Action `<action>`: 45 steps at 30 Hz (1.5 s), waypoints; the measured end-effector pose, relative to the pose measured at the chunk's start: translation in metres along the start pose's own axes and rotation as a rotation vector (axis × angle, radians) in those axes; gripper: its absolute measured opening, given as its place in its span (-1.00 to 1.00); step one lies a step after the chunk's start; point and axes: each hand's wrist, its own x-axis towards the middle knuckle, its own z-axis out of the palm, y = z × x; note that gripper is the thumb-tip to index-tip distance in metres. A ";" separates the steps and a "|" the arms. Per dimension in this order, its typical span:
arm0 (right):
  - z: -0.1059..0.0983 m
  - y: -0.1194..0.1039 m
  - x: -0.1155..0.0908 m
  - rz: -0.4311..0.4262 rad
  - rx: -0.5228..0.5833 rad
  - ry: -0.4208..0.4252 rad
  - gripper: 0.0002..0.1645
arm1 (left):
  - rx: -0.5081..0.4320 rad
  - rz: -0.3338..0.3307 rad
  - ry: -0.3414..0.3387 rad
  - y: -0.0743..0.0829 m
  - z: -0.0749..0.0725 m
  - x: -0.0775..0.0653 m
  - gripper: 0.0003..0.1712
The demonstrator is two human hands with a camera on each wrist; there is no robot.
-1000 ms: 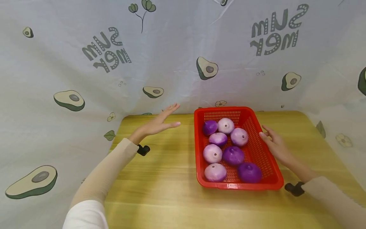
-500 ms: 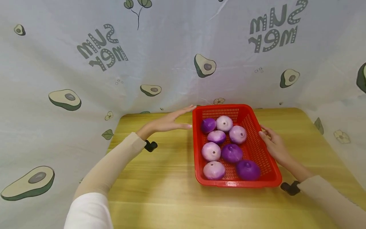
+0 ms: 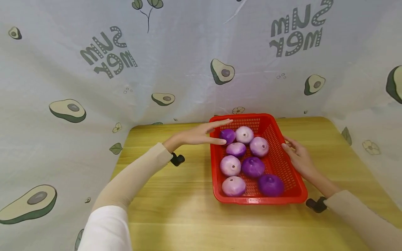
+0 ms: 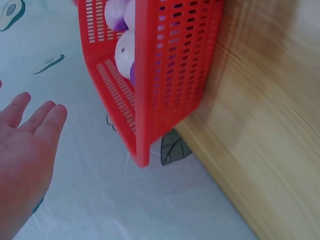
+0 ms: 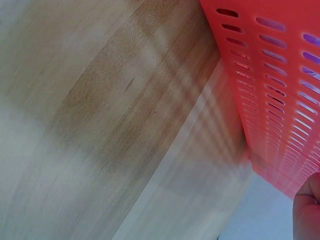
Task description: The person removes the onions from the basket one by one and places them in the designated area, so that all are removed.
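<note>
A red plastic basket (image 3: 214,174) with slotted walls stands on the wooden table, holding several purple onions (image 3: 253,167), some dark and some pale. My left hand (image 3: 198,135) reaches across the basket's left rim with fingers and thumb spread apart. It holds nothing, and its thumb overlaps the dark onion (image 3: 230,136) at the far left corner. In the left wrist view that hand (image 4: 27,155) shows its palm, apart from the basket wall. On the opposite side my right hand (image 3: 299,158) grips the right rim; the right wrist view shows only a bent digit (image 5: 307,210) by the wall.
The wooden table (image 3: 176,209) extends left and in front of the basket. A pale curtain (image 3: 188,52) printed with avocados hangs right behind its far edge and along both sides. Black wrist cameras (image 3: 177,160) sit on both wrists.
My left hand has moved right, from beside the basket to over its left rim. The right hand stays at the right rim, and the onions lie as before.
</note>
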 end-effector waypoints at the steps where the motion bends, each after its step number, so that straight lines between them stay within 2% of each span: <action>1: 0.000 0.000 0.000 -0.002 -0.002 0.000 -0.37 | -0.005 0.006 -0.010 0.002 0.001 0.003 -0.11; 15: 0.004 0.004 0.001 -0.002 0.013 -0.005 -0.39 | -0.062 0.122 -0.129 0.016 0.026 0.032 -0.09; 21: 0.003 0.006 0.002 -0.011 0.013 0.004 -0.39 | -0.022 0.126 -0.165 0.026 0.038 0.045 -0.11; 27: 0.002 0.007 0.002 -0.020 0.012 0.007 -0.39 | -0.001 0.181 -0.240 0.031 0.053 0.067 -0.11; 31: 0.001 0.009 0.003 -0.025 -0.002 0.015 -0.40 | 0.019 0.149 -0.280 0.033 0.064 0.082 -0.12; 38: 0.000 0.009 0.004 -0.046 -0.031 0.024 -0.43 | -0.100 0.083 -0.369 0.035 0.083 0.097 -0.14; 45: -0.001 0.006 0.003 -0.032 -0.024 0.015 -0.42 | -0.106 0.063 -0.401 0.034 0.095 0.108 -0.19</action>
